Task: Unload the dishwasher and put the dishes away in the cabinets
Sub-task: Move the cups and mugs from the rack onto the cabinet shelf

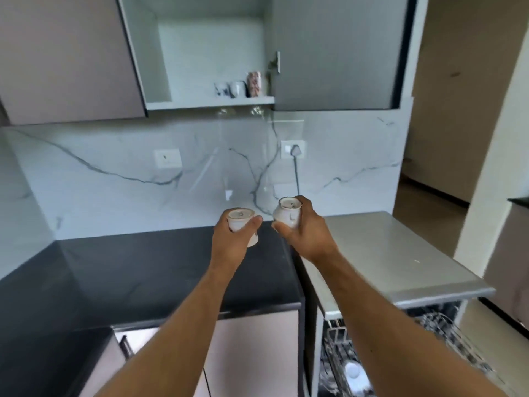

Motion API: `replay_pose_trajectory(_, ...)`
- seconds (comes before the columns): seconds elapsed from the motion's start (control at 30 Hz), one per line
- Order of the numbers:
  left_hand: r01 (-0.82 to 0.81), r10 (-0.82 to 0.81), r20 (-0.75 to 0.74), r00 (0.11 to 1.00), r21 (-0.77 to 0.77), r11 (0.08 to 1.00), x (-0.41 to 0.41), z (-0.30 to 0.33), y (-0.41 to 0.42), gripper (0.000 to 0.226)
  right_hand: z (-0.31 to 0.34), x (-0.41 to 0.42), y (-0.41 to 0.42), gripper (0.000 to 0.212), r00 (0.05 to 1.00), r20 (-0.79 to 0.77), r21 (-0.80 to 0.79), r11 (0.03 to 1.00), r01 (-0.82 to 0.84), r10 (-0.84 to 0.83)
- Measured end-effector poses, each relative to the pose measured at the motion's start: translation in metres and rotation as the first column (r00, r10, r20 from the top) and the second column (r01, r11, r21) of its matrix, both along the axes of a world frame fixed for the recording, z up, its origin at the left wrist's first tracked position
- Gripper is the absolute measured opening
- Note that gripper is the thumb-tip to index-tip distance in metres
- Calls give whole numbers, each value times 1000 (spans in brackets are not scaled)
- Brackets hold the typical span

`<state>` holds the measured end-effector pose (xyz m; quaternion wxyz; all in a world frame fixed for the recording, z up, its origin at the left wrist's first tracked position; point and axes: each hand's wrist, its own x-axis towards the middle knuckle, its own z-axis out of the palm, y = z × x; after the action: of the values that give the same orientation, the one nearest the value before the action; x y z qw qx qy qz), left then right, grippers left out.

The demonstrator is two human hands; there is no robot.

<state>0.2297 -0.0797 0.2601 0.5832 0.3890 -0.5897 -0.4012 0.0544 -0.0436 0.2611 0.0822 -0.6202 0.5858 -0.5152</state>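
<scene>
Holding one cup each, both hands are raised over the counter [143, 270]. Nearest, bottom right, the dishwasher [400, 339] stands open, its rack [446, 333] pulled out; a pale round item [353, 371] lies in it, too blurred to identify. Left hand [232, 239] curls fingers and thumb round the left cup [242, 222], thumb across its front. Cup is upside down, base up and tipped toward the camera, axis near upright. Right hand [303, 230] wraps round the right cup [287, 214], fingers behind, thumb below. This cup is also inverted, base tilted up-left toward the camera. The cups sit close together but apart. Behind them a marble backsplash [114, 156] with a socket [292, 149] and cord. Farthest, above, the cabinet [200, 47] is open, door [335, 53] swung right. On its bottom shelf [209, 104], right side, three mugs [237, 88] stand upright in a row, near each other; the rightmost is patterned.
</scene>
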Motion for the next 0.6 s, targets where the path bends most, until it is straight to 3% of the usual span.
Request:
replay_pose_trajectory(0.33,-43,47,33,998,-133,990,84,102,-114,45,104,89,-120,60,996,-78,-156,987,-44,33)
replay_pose_trajectory(0.6,-6,6,2,1000,-228,974,111,164,-181,58,161,115,-178,70,990,-65,-221,969,106,-124)
